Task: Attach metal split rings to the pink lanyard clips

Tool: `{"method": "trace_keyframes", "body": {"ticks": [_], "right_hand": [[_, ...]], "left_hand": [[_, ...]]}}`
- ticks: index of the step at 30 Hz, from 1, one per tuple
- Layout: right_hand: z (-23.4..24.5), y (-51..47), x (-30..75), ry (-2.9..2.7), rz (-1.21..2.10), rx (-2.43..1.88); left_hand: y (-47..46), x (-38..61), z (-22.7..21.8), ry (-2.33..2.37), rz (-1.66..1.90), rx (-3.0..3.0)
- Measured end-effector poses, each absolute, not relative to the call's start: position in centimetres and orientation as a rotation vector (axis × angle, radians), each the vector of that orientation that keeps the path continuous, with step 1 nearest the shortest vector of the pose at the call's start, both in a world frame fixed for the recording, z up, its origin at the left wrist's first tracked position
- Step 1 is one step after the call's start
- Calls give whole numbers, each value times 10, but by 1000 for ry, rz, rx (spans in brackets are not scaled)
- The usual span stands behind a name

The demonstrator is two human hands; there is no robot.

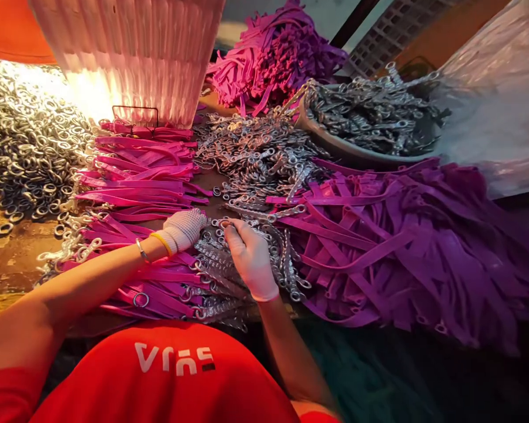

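My left hand, in a white knit glove with a yellow cuff, is curled shut at the edge of a heap of small metal chains just in front of me. My right hand, in a thin white glove, rests on the same heap with its fingers pinched around a chain end near a ring. What exactly each hand grips is hard to make out. Pink straps with rings lie stacked to the left of my hands. A big pile of purple straps spreads to the right.
Loose metal rings cover the far left. A white ribbed basket stands at the back, with more purple straps beside it. A grey bowl holds metal clasps. Another chain heap lies mid-table. Clear plastic at right.
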State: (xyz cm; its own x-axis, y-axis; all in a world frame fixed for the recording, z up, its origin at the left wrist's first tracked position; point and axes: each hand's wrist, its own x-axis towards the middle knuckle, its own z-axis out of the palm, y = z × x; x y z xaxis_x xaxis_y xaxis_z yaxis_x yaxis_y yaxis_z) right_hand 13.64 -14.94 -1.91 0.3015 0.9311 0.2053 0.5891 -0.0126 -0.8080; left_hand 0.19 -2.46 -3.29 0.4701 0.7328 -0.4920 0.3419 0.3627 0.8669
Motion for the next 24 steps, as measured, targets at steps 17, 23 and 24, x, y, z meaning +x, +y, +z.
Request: {"method": "trace_keyframes", "body": {"ticks": [17, 23, 24], "right_hand": [[14, -152, 86, -1881, 484, -1641], [29, -154, 68, -2255, 298, -1925], [33, -156, 66, -2311, 272, -1969]], "left_hand": [[-56, -97, 22, 946, 219, 1240], [-78, -104, 17, 935, 312, 1250], [-78, -104, 18, 933, 320, 1334]]}}
